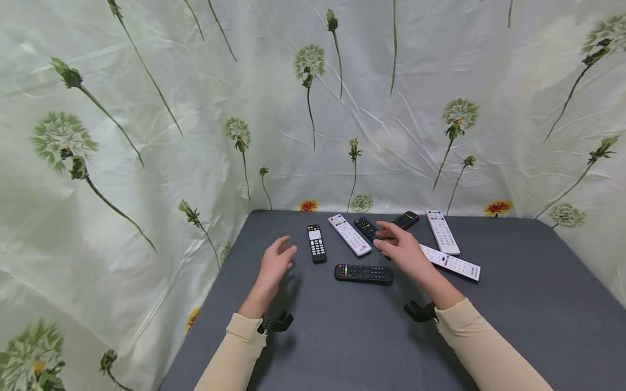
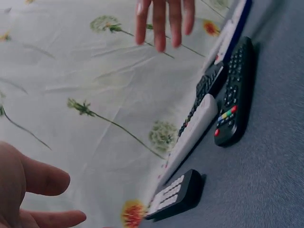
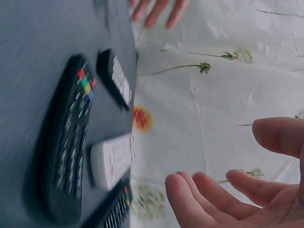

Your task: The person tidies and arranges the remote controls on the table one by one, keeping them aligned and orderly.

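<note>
My left hand (image 1: 277,262) hovers over the table at the left, fingers loosely bent and holding nothing. Closest to it lies a black remote with white keys (image 1: 317,243). My right hand (image 1: 402,248) is raised above the right-hand remotes, thumb apart from the fingers, nothing between them. Partly behind that hand lie a black remote (image 1: 365,227), another black remote (image 1: 406,220) and a white remote (image 1: 452,263). Between the hands are a white remote (image 1: 350,235) and, nearer the front, a black remote with coloured keys (image 1: 364,273), lying crosswise.
A further white remote (image 1: 443,232) lies at the back right. The dark grey table (image 1: 342,336) meets a pale flower-printed cloth (image 1: 313,163) hanging behind it and along the left. Each wrist wears a black strap (image 1: 276,321).
</note>
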Demonstrator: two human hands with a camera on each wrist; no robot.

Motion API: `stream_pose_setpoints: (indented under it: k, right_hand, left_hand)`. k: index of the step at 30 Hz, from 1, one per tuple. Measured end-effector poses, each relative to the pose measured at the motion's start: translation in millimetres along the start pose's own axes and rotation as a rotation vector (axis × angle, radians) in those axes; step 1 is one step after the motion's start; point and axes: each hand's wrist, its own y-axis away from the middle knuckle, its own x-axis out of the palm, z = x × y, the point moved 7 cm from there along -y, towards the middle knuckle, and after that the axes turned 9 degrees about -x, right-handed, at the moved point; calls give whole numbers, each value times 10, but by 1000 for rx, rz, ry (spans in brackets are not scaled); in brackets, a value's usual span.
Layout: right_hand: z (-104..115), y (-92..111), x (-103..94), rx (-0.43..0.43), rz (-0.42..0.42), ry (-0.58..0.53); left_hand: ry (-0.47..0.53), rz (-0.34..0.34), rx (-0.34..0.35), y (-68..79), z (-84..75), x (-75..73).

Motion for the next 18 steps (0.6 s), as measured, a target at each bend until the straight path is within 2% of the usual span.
stream_pose_setpoints:
  k: [3, 7, 14, 18]
  right_hand:
    - [-43, -165, 151, 70, 44, -229]
    - [-102, -390, 394, 163, 90, -424]
    - [-331, -669, 783, 304, 124, -579]
    - [-476, -720, 978, 378, 123, -607]
  left_hand:
    - [151, 77, -109, -169, 105, 66]
    - [248, 109, -192, -342, 189, 120]
    - [357, 166, -259, -534, 254, 256]
    - [396, 154, -292, -589, 326, 316]
